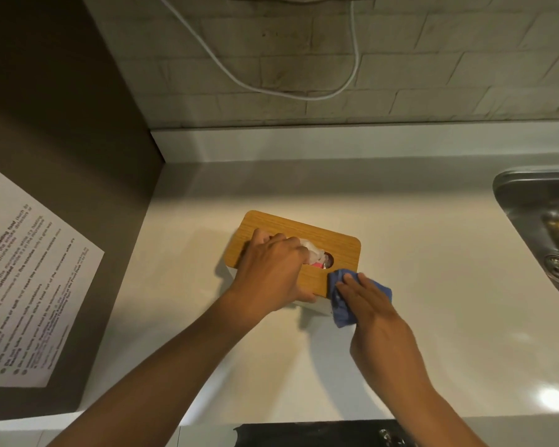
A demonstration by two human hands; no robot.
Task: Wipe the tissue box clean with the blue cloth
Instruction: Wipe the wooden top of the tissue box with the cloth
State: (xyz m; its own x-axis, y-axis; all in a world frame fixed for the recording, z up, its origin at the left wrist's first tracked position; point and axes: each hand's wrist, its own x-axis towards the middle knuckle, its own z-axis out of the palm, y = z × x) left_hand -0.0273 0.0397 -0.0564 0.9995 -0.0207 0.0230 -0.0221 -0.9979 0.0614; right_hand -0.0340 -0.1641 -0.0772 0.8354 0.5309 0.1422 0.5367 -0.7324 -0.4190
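Observation:
The tissue box (pixel 333 246) has a wooden lid over a white body and sits in the middle of the white counter (pixel 433 253). A white tissue (pixel 313 251) sticks out of its slot. My left hand (pixel 271 272) lies across the lid's left half, fingers curled over the far side and thumb on the near edge, gripping the box. My right hand (pixel 368 301) presses the blue cloth (pixel 341 304) with straight fingers against the box's near right corner. The cloth wraps over the lid edge and down the side.
A steel sink (pixel 542 233) is sunk into the counter at the right. At the left stands a dark panel with a printed notice (pixel 29 279). A white cable (pixel 304 91) hangs on the tiled back wall. The counter's front edge runs along the bottom.

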